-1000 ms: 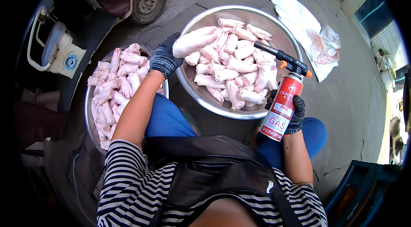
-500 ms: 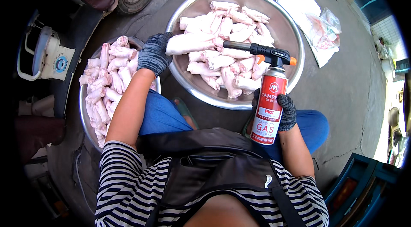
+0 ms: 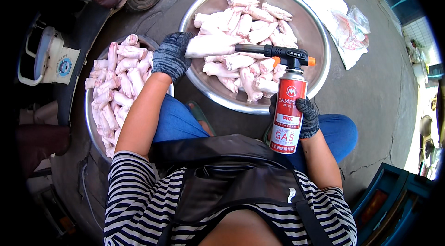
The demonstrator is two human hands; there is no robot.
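Your left hand [image 3: 171,57] grasps 1 trotter [image 3: 206,45], your right hand [image 3: 309,118] the torch [image 3: 289,102]; trotters [image 3: 248,86] in left bowl [image 3: 148,43] and right bowl [image 3: 309,46] look pale, unscorched.

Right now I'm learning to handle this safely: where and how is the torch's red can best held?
Probably around the middle of the red can, coming from the right, as the right hand does. Its straight, cylindrical body stands roughly upright, which suits a wrapping hold, and the black nozzle above points left, so that side seems best avoided.
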